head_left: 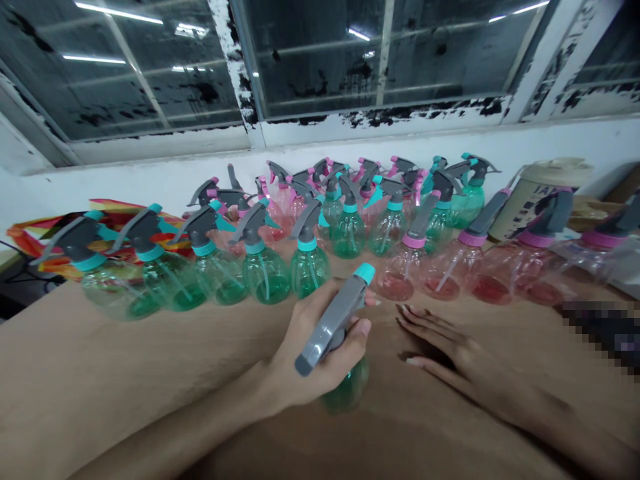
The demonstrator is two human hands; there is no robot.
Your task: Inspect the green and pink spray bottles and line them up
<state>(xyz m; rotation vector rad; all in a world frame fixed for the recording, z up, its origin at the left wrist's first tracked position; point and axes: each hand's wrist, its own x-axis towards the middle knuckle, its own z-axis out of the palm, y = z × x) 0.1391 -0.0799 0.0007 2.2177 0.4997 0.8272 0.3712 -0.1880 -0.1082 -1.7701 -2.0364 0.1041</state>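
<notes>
My left hand (320, 347) is wrapped round the neck of a green spray bottle (345, 393) near the table's front. Its grey trigger head with a teal nozzle shows above my fingers, and much of the bottle is hidden by the hand. To the right, my right hand (450, 353) lies low over the table with fingers stretched out, holding nothing. Beyond my left hand stands a row of green spray bottles (266, 277) with teal collars. Pink spray bottles (397, 283) with pink collars stand in a row beyond my right hand.
More pink and green bottles (349, 230) crowd behind the rows, by the white wall. A beige container (543, 193) stands at the back right. A colourful bag (55, 230) lies at the back left. A dark, pixelated object (607, 333) sits at the table's (200, 373) right.
</notes>
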